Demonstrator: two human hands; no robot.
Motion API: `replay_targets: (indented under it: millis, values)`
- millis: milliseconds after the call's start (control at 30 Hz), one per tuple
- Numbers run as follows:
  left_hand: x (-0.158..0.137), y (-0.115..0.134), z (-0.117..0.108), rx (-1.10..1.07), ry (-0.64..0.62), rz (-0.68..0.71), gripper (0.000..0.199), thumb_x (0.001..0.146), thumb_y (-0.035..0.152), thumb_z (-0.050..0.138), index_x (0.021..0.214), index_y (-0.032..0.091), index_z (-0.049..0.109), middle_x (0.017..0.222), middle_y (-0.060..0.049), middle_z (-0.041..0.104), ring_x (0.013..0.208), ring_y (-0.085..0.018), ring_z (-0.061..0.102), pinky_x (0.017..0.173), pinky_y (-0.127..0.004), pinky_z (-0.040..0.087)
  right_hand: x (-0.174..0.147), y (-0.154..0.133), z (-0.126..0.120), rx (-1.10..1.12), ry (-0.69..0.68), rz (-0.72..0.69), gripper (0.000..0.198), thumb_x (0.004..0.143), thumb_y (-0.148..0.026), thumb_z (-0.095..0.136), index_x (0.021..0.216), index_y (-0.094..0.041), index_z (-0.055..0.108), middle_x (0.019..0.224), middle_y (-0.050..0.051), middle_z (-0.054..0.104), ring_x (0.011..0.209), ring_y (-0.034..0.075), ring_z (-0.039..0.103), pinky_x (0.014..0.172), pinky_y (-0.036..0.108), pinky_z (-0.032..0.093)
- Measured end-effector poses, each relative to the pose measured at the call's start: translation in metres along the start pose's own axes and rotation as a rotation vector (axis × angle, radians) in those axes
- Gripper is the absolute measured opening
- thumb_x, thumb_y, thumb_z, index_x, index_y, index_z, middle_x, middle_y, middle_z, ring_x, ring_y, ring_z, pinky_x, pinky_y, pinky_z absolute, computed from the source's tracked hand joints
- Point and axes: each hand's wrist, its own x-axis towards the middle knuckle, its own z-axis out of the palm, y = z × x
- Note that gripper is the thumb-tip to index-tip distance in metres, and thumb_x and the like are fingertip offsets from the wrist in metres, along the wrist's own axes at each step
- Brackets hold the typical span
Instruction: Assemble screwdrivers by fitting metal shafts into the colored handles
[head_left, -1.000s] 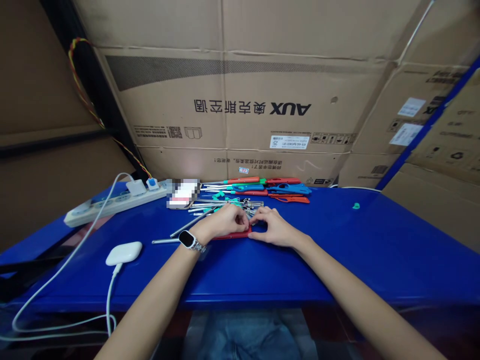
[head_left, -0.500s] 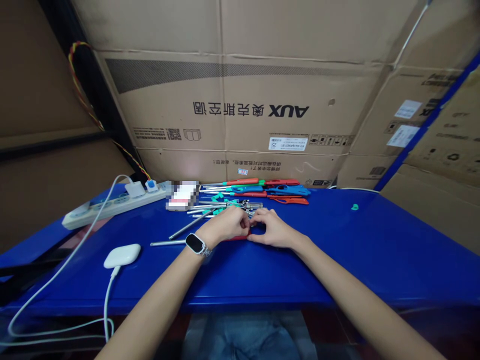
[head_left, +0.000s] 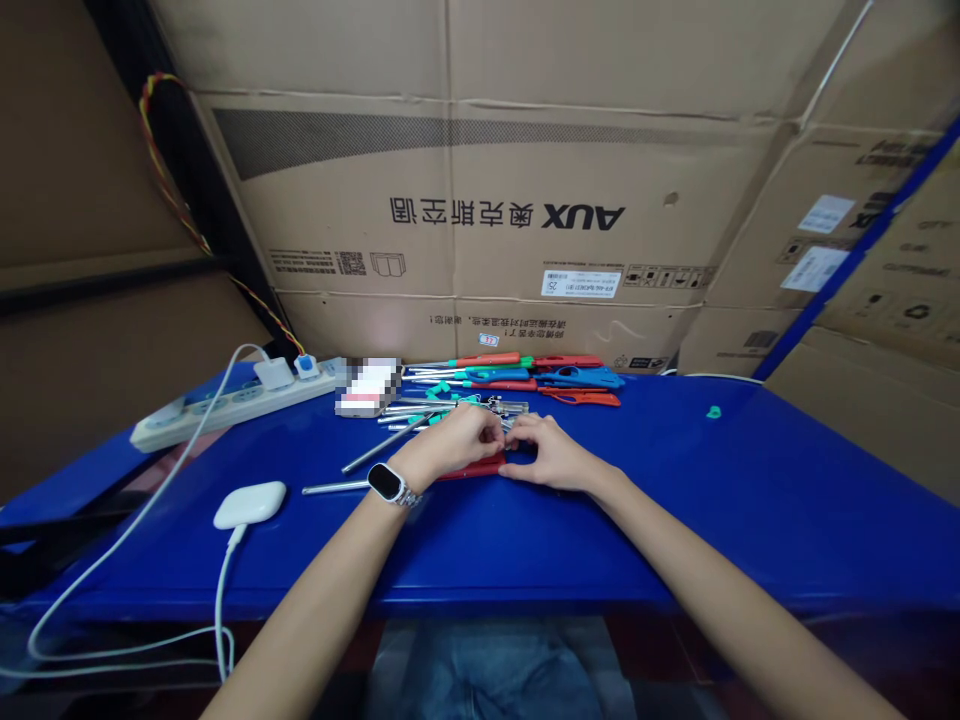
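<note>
My left hand (head_left: 465, 440), with a watch (head_left: 386, 482) on its wrist, has its fingers pinched together over a red long-lighter handle (head_left: 474, 469) lying on the table. Curled close by on the right, my right hand (head_left: 551, 455) brings its fingertips against those of my left. Its thumb is at the handle's right end. Whatever small part sits between the fingertips is hidden. A metal tube (head_left: 335, 488) sticks out left from under my left wrist. Just behind my hands lie loose metal tubes (head_left: 386, 447) and small green plastic pieces (head_left: 439, 390).
Long lighters (head_left: 574, 378) in red, blue and green lie in a row at the back. A phone (head_left: 371, 388), a power strip (head_left: 225, 410) and a white earphone case (head_left: 250, 505) with its cable are on the left. One green piece (head_left: 713, 411) lies right. Cardboard (head_left: 510, 150) walls the back.
The view has shifted slightly. My hands stay together over the red handle, and a little more of the handle shows below my left fingers.
</note>
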Motion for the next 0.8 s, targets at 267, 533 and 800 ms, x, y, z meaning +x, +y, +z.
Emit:
replay_targets:
  millis: [267,533,800]
  values:
    - [0.001,-0.003,0.001,0.011,-0.07,-0.05,0.016,0.075,0.013,0.062,0.081,0.014,0.077,0.074,-0.004,0.073,0.067,-0.015,0.062,0.062,-0.023,0.041,0.001,0.0,0.0,0.027,0.008,0.01,0.023,0.077,-0.034,0.078,0.093,-0.02,0.071,0.091,0.003,0.063,0.095,0.022,0.055,0.088,0.037,0.033]
    - [0.005,0.01,0.006,0.146,-0.06,-0.141,0.017,0.067,0.014,0.064,0.08,0.017,0.075,0.076,-0.006,0.073,0.065,-0.017,0.062,0.058,-0.025,0.04,0.0,0.003,0.003,0.003,0.023,-0.001,0.019,0.076,-0.031,0.078,0.089,-0.019,0.07,0.088,0.002,0.061,0.095,0.022,0.054,0.086,0.035,0.033]
    - [0.004,0.004,0.008,0.103,-0.063,-0.076,0.013,0.069,0.014,0.063,0.076,0.016,0.074,0.075,-0.005,0.072,0.068,-0.016,0.063,0.061,-0.023,0.043,-0.003,0.0,0.003,-0.014,0.025,-0.022,0.021,0.083,-0.038,0.073,0.096,-0.022,0.071,0.094,0.004,0.059,0.096,0.022,0.053,0.086,0.037,0.033]
